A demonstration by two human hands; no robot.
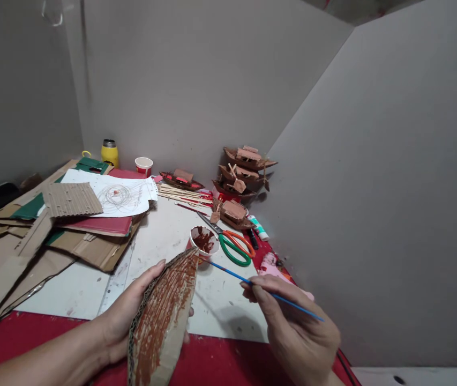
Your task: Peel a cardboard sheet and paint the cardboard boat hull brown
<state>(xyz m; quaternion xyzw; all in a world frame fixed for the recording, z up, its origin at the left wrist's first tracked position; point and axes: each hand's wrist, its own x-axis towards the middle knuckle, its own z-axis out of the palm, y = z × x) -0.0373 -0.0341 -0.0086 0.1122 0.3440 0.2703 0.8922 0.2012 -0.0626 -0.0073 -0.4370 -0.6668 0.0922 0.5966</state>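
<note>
My left hand [126, 311] grips a curved cardboard boat hull [167, 305] from its left side, with some fingertips showing at the right edge. Reddish-brown paint streaks cover much of its ribbed face, while a strip along the right stays bare tan. Pinched in my right hand [292, 321] is a thin blue paintbrush [230, 273], its tip at the upper end of the hull. Just behind that end stands a paper cup [204, 244] with brown paint smeared inside. Whether the bristles touch the cardboard I cannot tell.
Green-and-orange-handled scissors [234, 249] lie right of the cup. Several brown model boats [238, 187] stand at the back, near thin wooden sticks [184, 194]. Cardboard sheets [91, 246] and a drawing [121, 195] are piled left. Behind are a yellow bottle [110, 154] and another cup [143, 166].
</note>
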